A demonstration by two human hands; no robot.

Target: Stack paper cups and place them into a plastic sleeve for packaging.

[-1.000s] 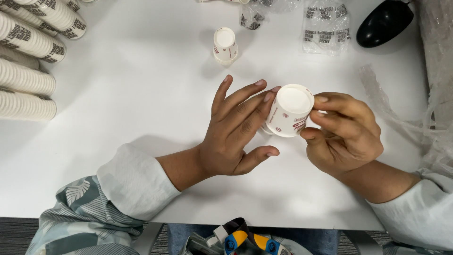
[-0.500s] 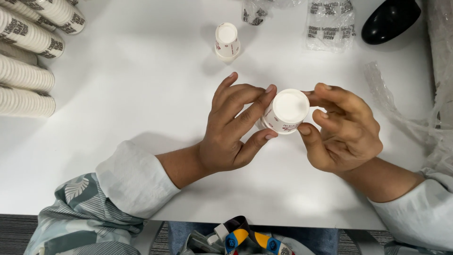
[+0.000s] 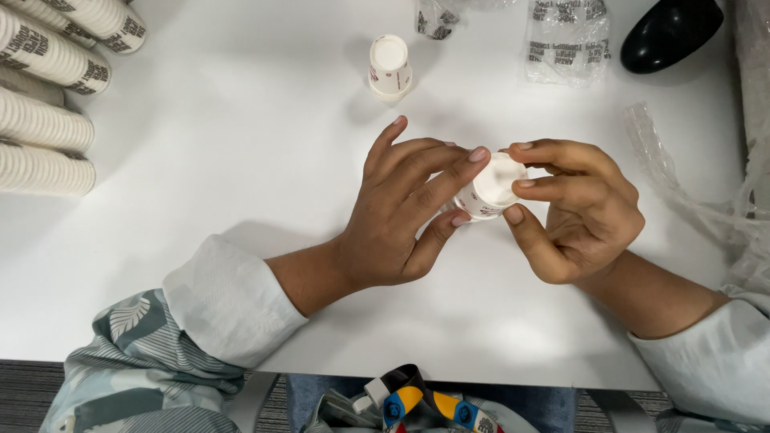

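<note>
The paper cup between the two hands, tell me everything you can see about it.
The paper cup is small and white with dark and reddish print on its side, and looks like thin paper. It is held above the white table, tipped so its round white base faces the camera. The left hand wraps it from the left, fingertips over its top edge; the right hand pinches it from the right with thumb and fingers. Its open mouth is hidden.

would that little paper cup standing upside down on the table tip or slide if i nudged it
The upside-down cup looks like thin paper, so probably very light and apt to slide on the smooth white table. Resting on its wider rim, it likely resists tipping.
</note>
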